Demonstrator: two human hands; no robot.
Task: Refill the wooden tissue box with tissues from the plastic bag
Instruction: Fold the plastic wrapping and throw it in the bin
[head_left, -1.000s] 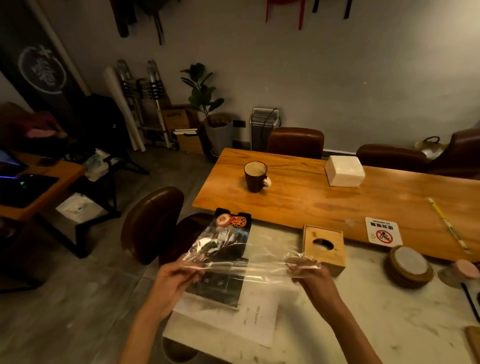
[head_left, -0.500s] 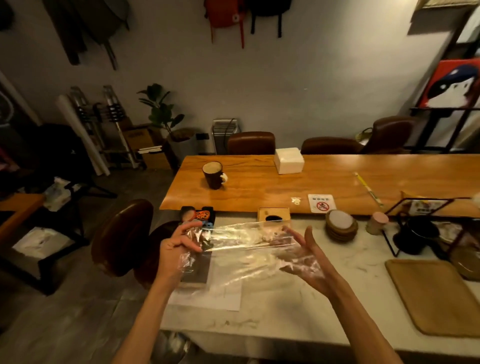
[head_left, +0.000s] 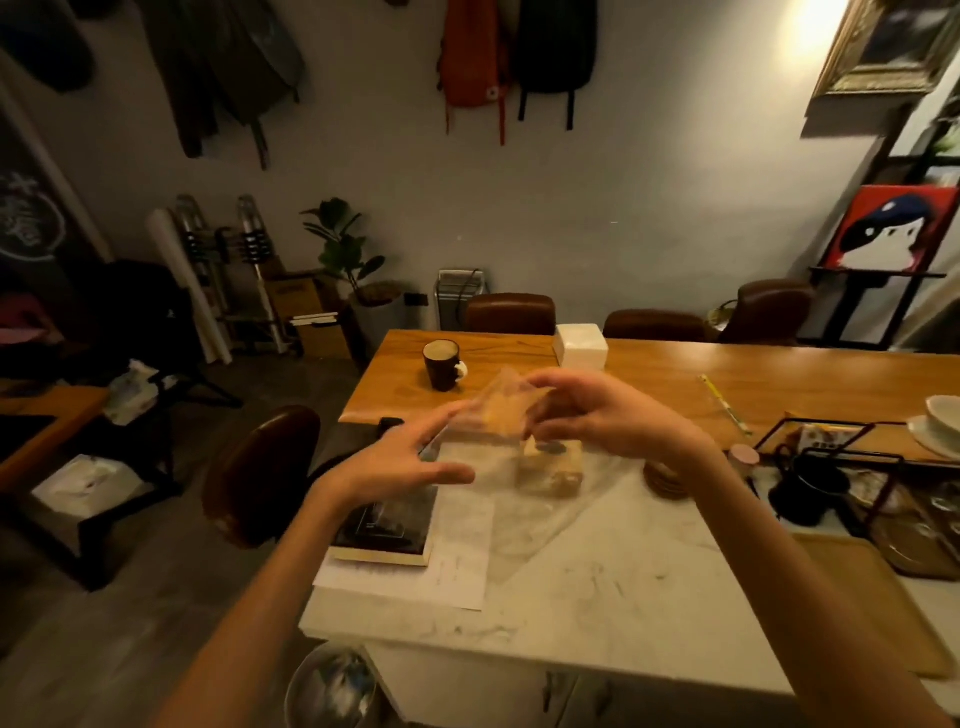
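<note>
A clear plastic bag (head_left: 493, 421) hangs in the air between my hands, and its lower part drapes onto the white marble counter (head_left: 597, 597). My right hand (head_left: 608, 421) pinches the bag's top corner. My left hand (head_left: 410, 457) has its fingers spread, the fingertips touching the bag's left edge. The wooden tissue box (head_left: 553, 467) stands on the counter behind the bag, seen through the plastic, with its oval slot facing up. A white stack of tissues (head_left: 579, 345) sits on the far wooden table (head_left: 675, 379).
A dark mug (head_left: 441, 364) stands on the wooden table. A book (head_left: 384, 530) lies on a paper sheet (head_left: 457, 561) at the counter's left. Coasters (head_left: 665, 480), a black pot (head_left: 810, 488) and a wooden tray (head_left: 872, 597) are at right. A chair (head_left: 260, 467) stands left.
The hands rose and came closer together, bunching the bag upward in front of the wooden box. The left hand's fingers opened. The camera tilted and shifted slightly.
</note>
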